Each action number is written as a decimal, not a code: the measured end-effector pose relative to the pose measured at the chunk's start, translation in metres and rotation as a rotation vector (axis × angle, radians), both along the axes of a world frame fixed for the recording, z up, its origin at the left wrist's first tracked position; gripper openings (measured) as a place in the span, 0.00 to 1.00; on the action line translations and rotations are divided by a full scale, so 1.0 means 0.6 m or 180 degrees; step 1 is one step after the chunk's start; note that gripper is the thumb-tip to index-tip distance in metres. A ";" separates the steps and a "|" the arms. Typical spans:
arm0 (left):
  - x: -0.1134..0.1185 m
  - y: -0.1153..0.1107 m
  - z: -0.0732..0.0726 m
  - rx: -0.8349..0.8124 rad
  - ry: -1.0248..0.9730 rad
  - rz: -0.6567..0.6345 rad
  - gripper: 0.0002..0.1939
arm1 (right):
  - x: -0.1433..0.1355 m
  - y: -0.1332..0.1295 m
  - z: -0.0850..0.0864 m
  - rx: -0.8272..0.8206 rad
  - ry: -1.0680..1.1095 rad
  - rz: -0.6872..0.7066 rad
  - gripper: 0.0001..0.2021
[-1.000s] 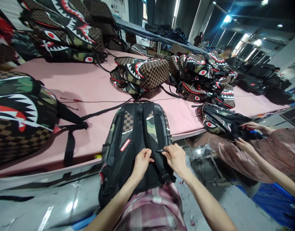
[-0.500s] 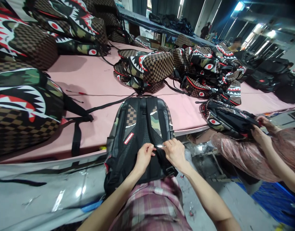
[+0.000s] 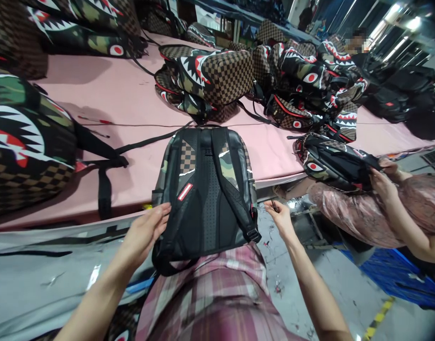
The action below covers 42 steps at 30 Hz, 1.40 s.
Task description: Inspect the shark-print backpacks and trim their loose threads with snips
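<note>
A black backpack (image 3: 207,208) with checkered and camouflage panels leans between my lap and the table edge, its straps facing me. My left hand (image 3: 146,232) is open at the bag's left side, fingers stretched out along its edge. Off the bag's right side, my right hand (image 3: 281,220) is closed on small thread snips (image 3: 274,205), mostly hidden in the fingers. A red-and-white label (image 3: 185,192) sits on the left shoulder strap. At the lower right of the bag a strap buckle (image 3: 253,235) shows.
The pink-covered table (image 3: 139,151) carries shark-print backpacks (image 3: 217,78) in piles and a large one (image 3: 29,142) at left, its black strap (image 3: 104,189) hanging over the edge. At right, a co-worker's hands (image 3: 384,182) hold another backpack (image 3: 331,163). Thread scraps (image 3: 278,288) litter the floor.
My hands have moved apart from the bag's middle: the left to its left side, the right off its right side with the snips. The view has tilted down slightly.
</note>
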<state>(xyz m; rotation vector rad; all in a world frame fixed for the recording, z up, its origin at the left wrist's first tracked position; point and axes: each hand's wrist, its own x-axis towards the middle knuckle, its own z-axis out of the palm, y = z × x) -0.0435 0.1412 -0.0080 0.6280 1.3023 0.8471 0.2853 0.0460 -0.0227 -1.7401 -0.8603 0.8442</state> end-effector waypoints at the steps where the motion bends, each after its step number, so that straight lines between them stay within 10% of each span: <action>1: 0.006 -0.002 -0.001 -0.0141 -0.0154 -0.0093 0.10 | -0.005 0.001 0.003 0.0006 0.0012 0.0049 0.12; 9: 0.005 -0.008 0.012 -0.0718 -0.1401 -0.0652 0.26 | -0.009 0.003 -0.007 -0.0053 0.0064 0.0266 0.13; 28: 0.006 -0.005 0.019 -0.0888 -0.0656 -0.0584 0.25 | -0.018 -0.004 0.007 -0.0089 -0.0194 0.0452 0.11; 31: 0.009 -0.015 0.026 -0.0410 0.0008 -0.0557 0.20 | -0.014 -0.019 0.004 -0.0175 -0.0191 0.0542 0.10; 36: 0.058 -0.072 0.024 0.2167 0.2349 -0.0190 0.22 | -0.010 -0.050 -0.016 -0.0461 -0.0255 0.0817 0.10; 42: 0.157 -0.077 -0.027 0.2406 0.1502 -0.1467 0.15 | -0.019 -0.050 -0.006 -0.0622 -0.0843 0.0870 0.13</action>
